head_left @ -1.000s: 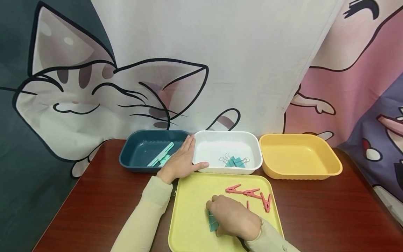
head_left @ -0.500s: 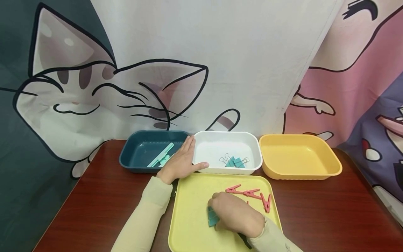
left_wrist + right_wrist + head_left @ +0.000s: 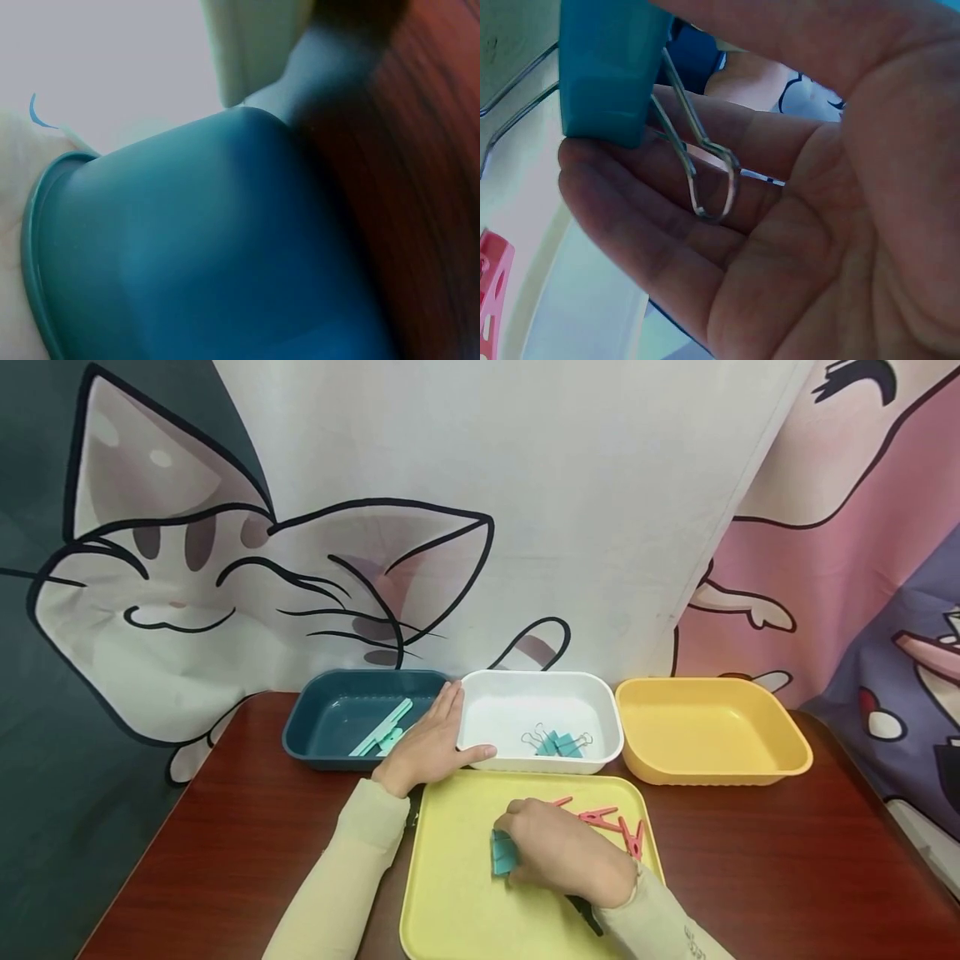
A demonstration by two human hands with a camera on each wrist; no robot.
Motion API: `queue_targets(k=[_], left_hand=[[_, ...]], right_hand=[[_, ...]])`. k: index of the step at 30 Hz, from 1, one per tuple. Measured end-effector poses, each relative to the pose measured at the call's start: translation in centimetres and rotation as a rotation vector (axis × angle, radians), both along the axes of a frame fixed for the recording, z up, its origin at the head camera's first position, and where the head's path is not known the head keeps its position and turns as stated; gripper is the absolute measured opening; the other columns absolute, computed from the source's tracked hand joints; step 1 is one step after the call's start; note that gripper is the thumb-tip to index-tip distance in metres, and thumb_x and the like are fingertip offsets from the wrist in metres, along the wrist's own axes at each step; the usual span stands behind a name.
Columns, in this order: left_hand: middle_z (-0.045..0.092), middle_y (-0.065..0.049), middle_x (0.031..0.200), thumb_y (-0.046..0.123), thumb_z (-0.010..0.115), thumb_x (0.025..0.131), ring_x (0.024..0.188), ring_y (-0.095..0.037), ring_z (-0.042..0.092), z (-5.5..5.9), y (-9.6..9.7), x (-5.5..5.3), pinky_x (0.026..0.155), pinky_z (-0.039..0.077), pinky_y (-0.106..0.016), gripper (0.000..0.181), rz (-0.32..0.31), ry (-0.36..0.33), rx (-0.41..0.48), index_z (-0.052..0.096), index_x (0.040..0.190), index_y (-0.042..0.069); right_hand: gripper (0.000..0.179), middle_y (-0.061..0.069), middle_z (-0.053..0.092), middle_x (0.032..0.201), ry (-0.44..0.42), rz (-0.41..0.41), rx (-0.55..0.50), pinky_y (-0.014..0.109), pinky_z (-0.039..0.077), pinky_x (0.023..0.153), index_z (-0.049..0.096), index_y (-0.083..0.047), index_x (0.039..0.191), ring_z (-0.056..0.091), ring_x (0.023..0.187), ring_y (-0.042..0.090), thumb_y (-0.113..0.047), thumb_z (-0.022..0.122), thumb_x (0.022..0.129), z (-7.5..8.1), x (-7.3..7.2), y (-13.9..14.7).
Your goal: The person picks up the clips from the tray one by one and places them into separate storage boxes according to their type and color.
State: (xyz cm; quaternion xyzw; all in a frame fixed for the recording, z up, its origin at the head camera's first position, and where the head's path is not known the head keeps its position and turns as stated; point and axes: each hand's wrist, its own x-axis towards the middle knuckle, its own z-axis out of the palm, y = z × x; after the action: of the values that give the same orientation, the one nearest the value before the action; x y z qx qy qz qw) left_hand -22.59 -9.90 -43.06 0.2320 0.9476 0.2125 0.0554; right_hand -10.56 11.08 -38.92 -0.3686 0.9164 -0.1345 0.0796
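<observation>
My right hand (image 3: 566, 852) grips a teal binder clip (image 3: 503, 853) over the yellow tray (image 3: 457, 910). In the right wrist view the same binder clip (image 3: 611, 75) sits between thumb and curled fingers, its wire handles sticking out both sides. My left hand (image 3: 427, 747) lies with straight fingers where the dark blue bin (image 3: 322, 752) and the white bin (image 3: 480, 763) meet. Two teal binder clips (image 3: 562, 743) lie in the white bin. The left wrist view is filled mostly by the blue bin's outer wall (image 3: 172, 240).
Several pink clothespins (image 3: 598, 818) lie at the tray's far right, partly behind my right hand. Mint-green clips (image 3: 382, 727) are in the blue bin. A yellow bin (image 3: 712, 772) stands at the right of the row. A printed curtain (image 3: 585, 527) hangs behind the table.
The right hand has moved away from me across the tray, carrying the binder clip, and now covers part of the pink clothespins. My left hand has kept its place.
</observation>
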Motion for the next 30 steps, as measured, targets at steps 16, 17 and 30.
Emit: queue_targets(k=[16,17,30], left_hand=[[-0.001,-0.017,0.168,0.068,0.054,0.093,0.154,-0.027,-0.006,-0.3,0.0,-0.1,0.123,0.011,-0.043,0.110,0.004,0.005,-0.002,0.004,0.159,-0.004],[-0.001,-0.018,0.168,0.068,0.054,0.093,0.154,-0.027,-0.005,-0.3,0.0,-0.1,0.123,0.011,-0.043,0.110,0.004,0.007,0.000,0.004,0.158,-0.004],[-0.001,-0.017,0.168,0.067,0.056,0.092,0.154,-0.028,-0.005,-0.1,0.0,0.0,0.123,0.013,-0.045,0.110,0.003,-0.005,0.009,0.004,0.159,-0.004]], right_hand=[[0.042,-0.003,0.062,0.097,0.039,-0.056,-0.119,0.026,0.051,0.077,0.072,-0.005,0.113,0.055,0.082,0.008,-0.018,0.086,0.076,0.4,-1.7,1.8],[0.041,-0.003,0.062,0.098,0.049,-0.058,-0.132,0.026,0.051,0.076,0.072,-0.005,0.113,0.055,0.082,0.008,-0.018,0.086,0.077,0.4,-1.8,1.9],[0.048,0.003,0.066,0.116,0.149,-0.151,-0.237,0.038,0.054,0.091,0.070,-0.006,0.123,0.063,0.105,0.019,-0.021,0.087,0.080,0.7,-3.1,3.4]])
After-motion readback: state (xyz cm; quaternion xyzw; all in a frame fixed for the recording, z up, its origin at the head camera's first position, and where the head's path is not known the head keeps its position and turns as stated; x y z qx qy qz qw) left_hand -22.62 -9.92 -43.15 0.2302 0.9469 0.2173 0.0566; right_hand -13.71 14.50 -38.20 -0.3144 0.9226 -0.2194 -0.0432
